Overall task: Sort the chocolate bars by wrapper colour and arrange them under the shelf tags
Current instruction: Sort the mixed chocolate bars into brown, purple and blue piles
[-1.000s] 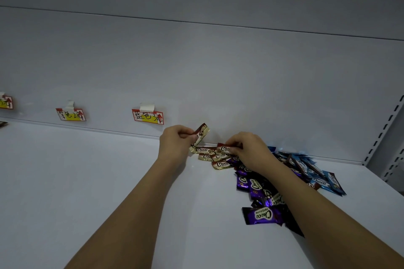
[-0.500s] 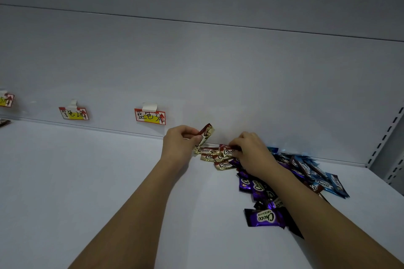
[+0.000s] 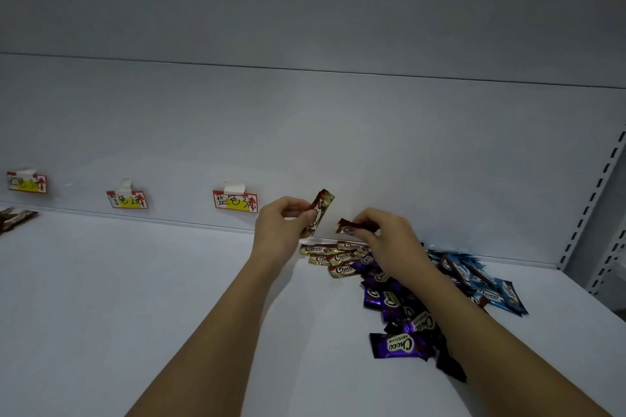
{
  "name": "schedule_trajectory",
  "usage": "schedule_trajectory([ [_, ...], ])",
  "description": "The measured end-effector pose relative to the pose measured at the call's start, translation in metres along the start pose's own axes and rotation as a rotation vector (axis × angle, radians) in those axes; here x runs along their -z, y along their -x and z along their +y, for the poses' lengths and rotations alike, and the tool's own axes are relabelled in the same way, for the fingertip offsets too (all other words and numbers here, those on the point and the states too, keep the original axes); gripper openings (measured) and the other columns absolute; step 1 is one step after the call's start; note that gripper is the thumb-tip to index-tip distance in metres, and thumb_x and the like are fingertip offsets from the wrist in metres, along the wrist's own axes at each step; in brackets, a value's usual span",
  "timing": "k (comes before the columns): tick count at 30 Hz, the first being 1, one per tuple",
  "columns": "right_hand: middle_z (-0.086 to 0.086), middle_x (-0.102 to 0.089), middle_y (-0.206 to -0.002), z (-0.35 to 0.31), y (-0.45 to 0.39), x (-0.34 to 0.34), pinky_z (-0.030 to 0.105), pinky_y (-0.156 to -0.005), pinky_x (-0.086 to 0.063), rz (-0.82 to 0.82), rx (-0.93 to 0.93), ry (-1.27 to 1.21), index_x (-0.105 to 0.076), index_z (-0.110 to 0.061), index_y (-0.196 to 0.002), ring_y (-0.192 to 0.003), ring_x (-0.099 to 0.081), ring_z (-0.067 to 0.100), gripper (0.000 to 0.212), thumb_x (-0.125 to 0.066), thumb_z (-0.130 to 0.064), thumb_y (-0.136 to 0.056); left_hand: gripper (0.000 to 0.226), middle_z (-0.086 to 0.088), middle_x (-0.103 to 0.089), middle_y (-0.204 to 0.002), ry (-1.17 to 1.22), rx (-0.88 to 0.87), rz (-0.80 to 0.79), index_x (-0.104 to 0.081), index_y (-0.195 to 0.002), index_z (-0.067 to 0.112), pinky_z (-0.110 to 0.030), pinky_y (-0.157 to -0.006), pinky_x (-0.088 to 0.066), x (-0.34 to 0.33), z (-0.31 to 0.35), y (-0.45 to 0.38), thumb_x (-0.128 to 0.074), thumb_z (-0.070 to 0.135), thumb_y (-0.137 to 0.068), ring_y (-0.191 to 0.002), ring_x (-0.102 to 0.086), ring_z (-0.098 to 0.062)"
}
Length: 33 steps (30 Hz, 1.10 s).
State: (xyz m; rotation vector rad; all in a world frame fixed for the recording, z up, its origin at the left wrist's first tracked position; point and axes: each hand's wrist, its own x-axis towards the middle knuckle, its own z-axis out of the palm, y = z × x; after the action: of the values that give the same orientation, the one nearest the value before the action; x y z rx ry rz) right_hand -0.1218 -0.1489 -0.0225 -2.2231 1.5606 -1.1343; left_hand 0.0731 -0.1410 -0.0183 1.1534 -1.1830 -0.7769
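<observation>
My left hand [image 3: 283, 225] pinches a gold-and-brown chocolate bar [image 3: 320, 210], held upright above the white shelf [image 3: 135, 298]. My right hand [image 3: 386, 237] pinches a second gold bar [image 3: 347, 227] just to the right, lifted off the heap. Below them lie several gold bars [image 3: 333, 257], then a pile of purple bars [image 3: 396, 322] under my right forearm, and blue bars [image 3: 481, 281] at the far right. Three red-and-yellow tags are taped to the back wall: one near my left hand [image 3: 235, 201], a middle one [image 3: 127, 200] and a left one [image 3: 27, 182].
A few dark brown bars [image 3: 15, 217] lie under the leftmost tag at the frame's left edge. A slotted metal upright [image 3: 596, 196] closes the shelf on the right. The back wall [image 3: 338, 132] stands right behind the hands.
My right hand has lifted a gold bar off the heap and now holds it in the air. My left hand keeps its bar raised, slightly higher than before.
</observation>
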Motion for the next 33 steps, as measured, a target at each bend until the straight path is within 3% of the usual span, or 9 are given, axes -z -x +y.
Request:
schedule_trajectory([
  [2,-0.009,-0.069,-0.087,-0.006,0.003,0.002,0.016,-0.068,-0.048,-0.032,-0.073,-0.125,-0.069,-0.024,-0.093,-0.080,-0.064,0.007,0.010,-0.067,-0.015,-0.090,0.009,-0.003,-0.073,-0.082,0.040,0.008,-0.005,-0.070,-0.089,0.017,-0.027,-0.069,-0.059,-0.001,0.006,0.005,-0.073,0.010,-0.084,-0.076,-0.070,-0.017],
  [7,0.004,-0.072,-0.081,-0.015,0.013,0.005,0.031,-0.071,-0.060,-0.067,-0.244,-0.381,-0.069,-0.013,-0.097,-0.073,-0.071,0.020,0.008,-0.068,-0.010,-0.089,0.014,-0.015,-0.072,-0.085,0.095,0.103,-0.019,-0.067,-0.097,0.005,-0.029,-0.069,-0.059,-0.001,0.012,0.029,-0.070,0.002,-0.084,-0.069,-0.066,-0.020],
  [10,0.011,-0.073,-0.085,-0.027,0.013,0.002,0.032,-0.069,-0.061,-0.081,-0.280,-0.592,-0.068,-0.006,-0.099,-0.069,-0.071,0.021,0.010,-0.066,-0.004,-0.089,0.018,-0.012,-0.072,-0.081,0.146,0.123,0.007,-0.066,-0.099,0.003,-0.023,-0.063,-0.057,0.012,0.015,0.039,-0.069,-0.003,-0.083,-0.066,-0.068,-0.016],
  [14,0.015,-0.073,-0.090,-0.053,0.018,-0.013,0.035,-0.074,-0.061,-0.170,-0.289,-0.777,-0.068,-0.003,-0.101,-0.068,-0.072,0.020,0.012,-0.067,-0.003,-0.088,0.023,-0.010,-0.073,-0.083,0.155,0.124,0.068,-0.067,-0.098,0.009,-0.024,-0.068,-0.058,0.044,0.020,0.055,-0.071,-0.004,-0.080,-0.072,-0.070,-0.019],
  [20,0.017,-0.069,-0.087,-0.108,0.036,-0.029,0.024,-0.066,-0.057,-0.269,-0.266,-1.005,-0.068,0.000,-0.092,-0.070,-0.068,0.022,0.007,-0.064,0.003,-0.088,0.027,-0.007,-0.075,-0.084,0.082,0.119,0.182,-0.069,-0.097,0.012,-0.025,-0.070,-0.057,0.111,0.028,0.088,-0.072,-0.006,-0.077,-0.078,-0.072,-0.022],
  [27,0.013,-0.070,-0.090,-0.174,0.052,-0.058,0.035,-0.074,-0.060,-0.397,-0.232,-1.082,-0.070,-0.004,-0.098,-0.075,-0.067,0.021,0.013,-0.064,0.001,-0.088,0.023,-0.004,-0.075,-0.086,0.020,0.095,0.308,-0.070,-0.096,0.012,-0.031,-0.073,-0.058,0.187,0.057,0.124,-0.074,-0.002,-0.078,-0.081,-0.072,-0.021],
  [33,0.012,-0.071,-0.090,-0.228,0.050,-0.094,0.032,-0.078,-0.060,-0.435,-0.191,-1.094,-0.071,-0.005,-0.094,-0.075,-0.068,0.020,0.010,-0.067,0.001,-0.087,0.021,-0.002,-0.075,-0.083,-0.018,0.074,0.380,-0.070,-0.091,0.014,-0.031,-0.072,-0.059,0.242,0.066,0.134,-0.074,-0.003,-0.079,-0.081,-0.073,-0.022],
])
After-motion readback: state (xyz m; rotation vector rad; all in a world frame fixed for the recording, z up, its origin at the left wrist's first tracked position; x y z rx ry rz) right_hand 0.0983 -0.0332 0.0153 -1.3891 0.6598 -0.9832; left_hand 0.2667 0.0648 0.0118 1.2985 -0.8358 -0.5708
